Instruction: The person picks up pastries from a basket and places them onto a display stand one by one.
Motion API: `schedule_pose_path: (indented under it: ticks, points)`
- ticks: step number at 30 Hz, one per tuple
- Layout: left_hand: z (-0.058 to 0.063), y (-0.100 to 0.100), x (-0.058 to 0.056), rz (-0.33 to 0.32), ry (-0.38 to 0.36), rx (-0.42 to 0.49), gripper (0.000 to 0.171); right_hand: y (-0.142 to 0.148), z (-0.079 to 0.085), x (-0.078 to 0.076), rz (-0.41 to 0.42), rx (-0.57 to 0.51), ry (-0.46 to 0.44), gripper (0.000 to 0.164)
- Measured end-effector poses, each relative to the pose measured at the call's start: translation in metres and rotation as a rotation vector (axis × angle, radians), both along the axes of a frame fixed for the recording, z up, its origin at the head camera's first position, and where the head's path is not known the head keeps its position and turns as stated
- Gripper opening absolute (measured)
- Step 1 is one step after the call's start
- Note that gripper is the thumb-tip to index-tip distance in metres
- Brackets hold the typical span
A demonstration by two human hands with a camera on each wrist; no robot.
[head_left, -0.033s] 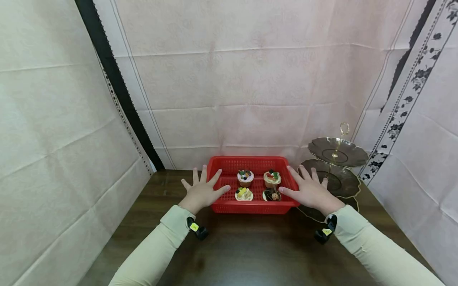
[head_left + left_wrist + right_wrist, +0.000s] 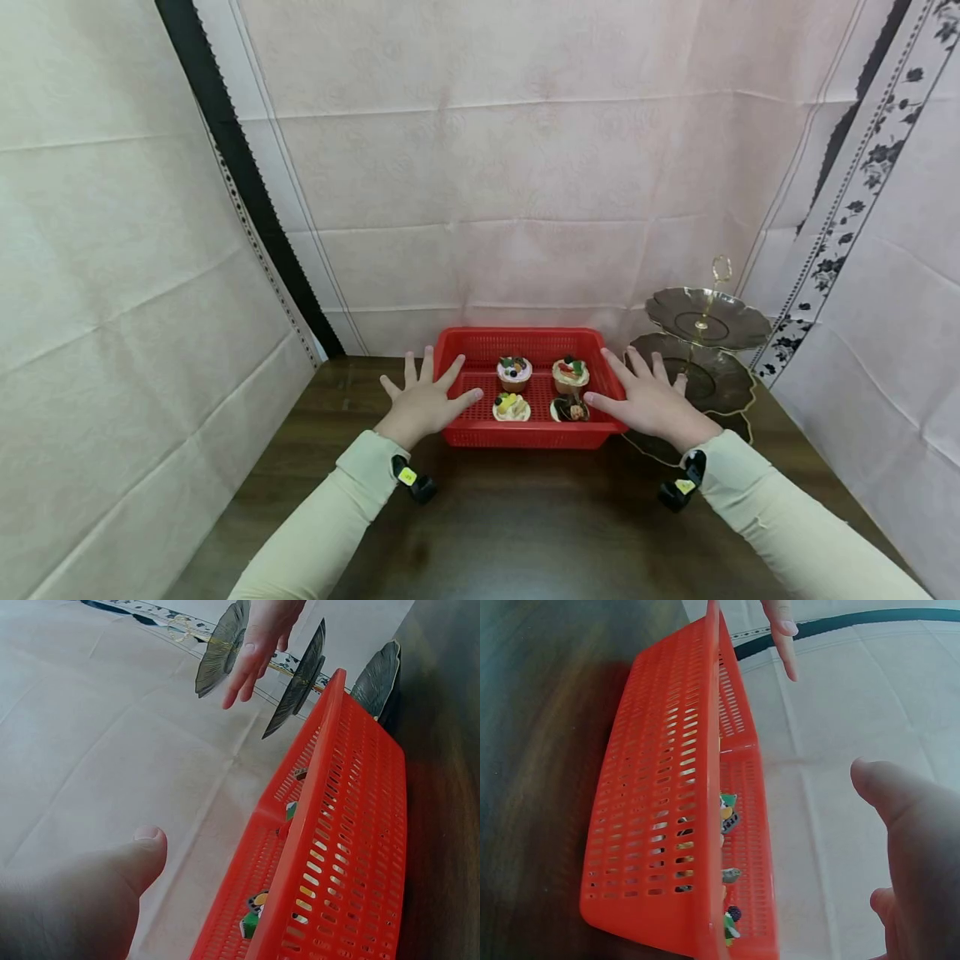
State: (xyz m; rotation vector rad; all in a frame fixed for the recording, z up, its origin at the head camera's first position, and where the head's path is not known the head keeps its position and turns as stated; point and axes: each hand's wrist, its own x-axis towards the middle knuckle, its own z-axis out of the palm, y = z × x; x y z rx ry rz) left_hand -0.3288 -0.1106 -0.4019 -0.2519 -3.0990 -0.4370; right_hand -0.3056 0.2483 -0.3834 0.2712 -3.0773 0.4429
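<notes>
A red perforated plastic basket (image 2: 532, 437) sits on the dark wooden table and holds several small cupcakes. One has white frosting with dark berries (image 2: 513, 367), and another has a red and green topping (image 2: 571, 371). In front are a cupcake with yellow fruit (image 2: 512, 407) and a dark chocolate one (image 2: 568, 408). My left hand (image 2: 423, 406) is spread over the basket's left side, fingers apart. Over the right side my right hand (image 2: 651, 400) is spread likewise. Both hands hold nothing. In the wrist views, the thumbs (image 2: 146, 855) (image 2: 877, 784) appear apart from the basket.
Behind the right hand stands a three-tiered dark plate stand (image 2: 708, 319) with gold rims and a ring handle on top. Its lower plates lie close beside the basket's right end. Pale cloth walls (image 2: 525, 167) enclose the back and sides of the table (image 2: 510, 525).
</notes>
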Motion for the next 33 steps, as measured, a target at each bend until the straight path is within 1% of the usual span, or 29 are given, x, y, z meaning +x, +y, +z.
schedule_pose_path:
  ticks: [7,12,15,17,18,21,24,29,33]
  points:
    - [-0.001,0.002,0.000,-0.002,0.004,-0.013,0.086,-0.001,-0.002,-0.001,0.003,-0.008,0.010,0.103]
    - [-0.003,0.004,0.004,-0.003,-0.006,0.010,0.087,-0.003,-0.001,-0.003,0.006,-0.036,0.020,0.103]
    - [-0.006,0.007,0.006,0.000,0.005,0.025,0.086,-0.005,0.001,-0.005,0.011,-0.044,0.033,0.103]
    - [-0.009,0.010,0.009,0.003,0.037,0.027,0.085,-0.006,0.002,-0.005,0.011,-0.050,0.042,0.102]
    - [-0.010,0.012,0.010,0.003,0.064,0.024,0.084,-0.007,0.002,-0.005,0.010,-0.054,0.048,0.102]
    - [-0.018,0.020,0.014,0.010,0.150,0.003,0.082,-0.007,0.003,-0.006,0.004,-0.063,0.066,0.101]
    - [-0.027,0.028,0.019,0.019,0.212,0.017,0.080,-0.009,0.001,-0.009,-0.003,-0.067,0.089,0.100]
    - [-0.042,0.036,0.025,0.031,0.251,0.074,0.082,-0.013,0.002,-0.016,-0.004,-0.104,0.131,0.096]
    - [-0.050,0.038,0.029,0.039,0.279,0.103,0.081,-0.017,0.004,-0.022,0.001,-0.156,0.151,0.093]
